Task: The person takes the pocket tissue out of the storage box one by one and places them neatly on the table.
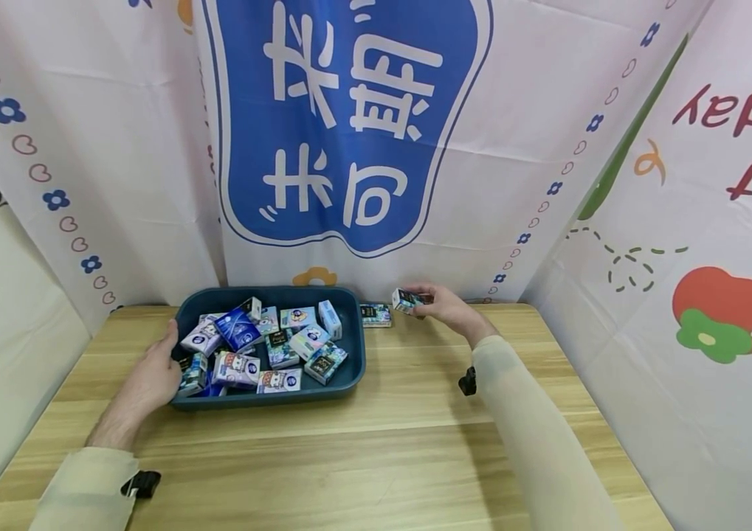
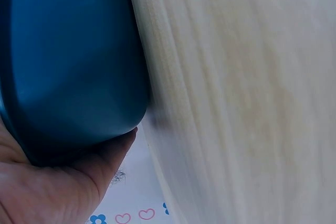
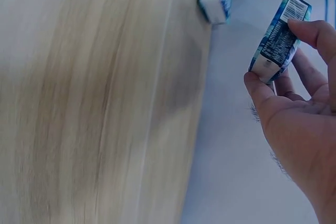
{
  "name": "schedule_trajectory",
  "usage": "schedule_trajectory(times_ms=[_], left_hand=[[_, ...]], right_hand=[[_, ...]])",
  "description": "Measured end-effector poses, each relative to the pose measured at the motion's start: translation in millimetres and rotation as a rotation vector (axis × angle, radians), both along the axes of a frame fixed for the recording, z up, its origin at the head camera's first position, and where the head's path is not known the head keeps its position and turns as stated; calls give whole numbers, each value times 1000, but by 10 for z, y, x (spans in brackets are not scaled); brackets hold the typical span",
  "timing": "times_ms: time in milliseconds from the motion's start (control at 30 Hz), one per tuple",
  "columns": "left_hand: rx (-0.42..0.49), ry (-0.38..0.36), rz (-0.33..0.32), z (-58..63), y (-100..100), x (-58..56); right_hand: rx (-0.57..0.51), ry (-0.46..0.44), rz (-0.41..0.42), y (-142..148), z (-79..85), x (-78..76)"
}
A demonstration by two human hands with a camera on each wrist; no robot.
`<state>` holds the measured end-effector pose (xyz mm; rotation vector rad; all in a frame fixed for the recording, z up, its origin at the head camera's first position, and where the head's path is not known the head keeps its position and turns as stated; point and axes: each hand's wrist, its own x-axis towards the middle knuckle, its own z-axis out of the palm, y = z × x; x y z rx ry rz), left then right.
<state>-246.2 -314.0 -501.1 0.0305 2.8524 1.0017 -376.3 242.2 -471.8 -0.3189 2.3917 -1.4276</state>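
Note:
A dark teal plastic bin holds several small tissue packs, among them a blue pack and a lilac cartoon pack. My left hand grips the bin's left end; in the left wrist view its fingers curve along the end wall. To the right of the bin, my right hand pinches a dark floral tissue pack between thumb and fingers, its barcode side showing in the right wrist view. Another floral tissue pack lies on the table between bin and right hand.
The wood-grain table runs back to a white printed curtain behind the bin. More printed cloth hangs along the right side and left side. The bin stands close to the table's back edge.

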Motion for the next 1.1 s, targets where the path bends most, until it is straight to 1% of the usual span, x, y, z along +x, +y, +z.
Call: schedule_trajectory(times_ms=[233,467,600,867,1100], left_hand=[[4,19,-4,-7,-4,-1],[-6,10,-3,1,-7,7],[-1,7,-4,7,-1,10],[-2,-3,1,21,11,-4],[6,6,-10,3,2,-6]], right_hand=[[46,-42,9,49,-64,-79],[140,-33,37,71,-133,-119],[174,-29,64,76,-174,-130],[210,-36,75,62,-198,-143],[227,-33,83,28,-215,-157]])
